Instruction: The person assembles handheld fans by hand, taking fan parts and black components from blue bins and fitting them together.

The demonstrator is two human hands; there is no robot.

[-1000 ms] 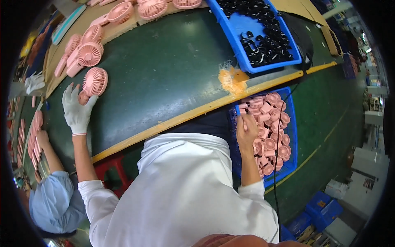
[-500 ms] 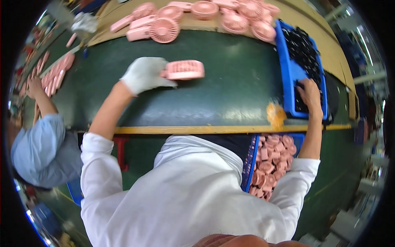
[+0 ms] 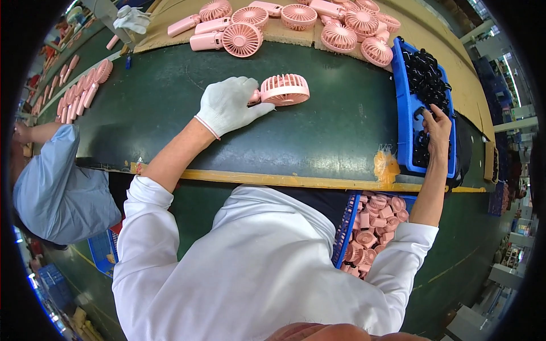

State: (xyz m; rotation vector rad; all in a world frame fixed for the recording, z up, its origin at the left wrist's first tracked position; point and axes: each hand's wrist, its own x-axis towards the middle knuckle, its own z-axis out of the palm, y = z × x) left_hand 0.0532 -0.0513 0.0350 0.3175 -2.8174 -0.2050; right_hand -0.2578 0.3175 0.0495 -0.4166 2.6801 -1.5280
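My left hand (image 3: 230,105), in a white knitted glove, grips a pink handheld fan (image 3: 285,90) by its handle, most of which the glove hides. The fan's round slatted head points right, just above the green tabletop. My bare right hand (image 3: 438,132) is over the blue tray (image 3: 403,122) at the right. A small curved black part (image 3: 420,112) is at its thumb and fingertips, pinched there. Many similar black parts (image 3: 425,74) are heaped in the far end of the tray, and a few lie beneath my hand.
Pink fans (image 3: 243,40) lie on cardboard (image 3: 165,42) along the far side. A blue crate (image 3: 344,233) full of pink pieces stands below the table's yellow edge (image 3: 273,178). At left, a co-worker in a blue sleeve (image 3: 57,182) sits near a row of pink fans (image 3: 85,91).
My right hand has lifted from among the black parts, with one now at its fingertips. The fan in my left hand sits farther right, and the whole view has shifted slightly.
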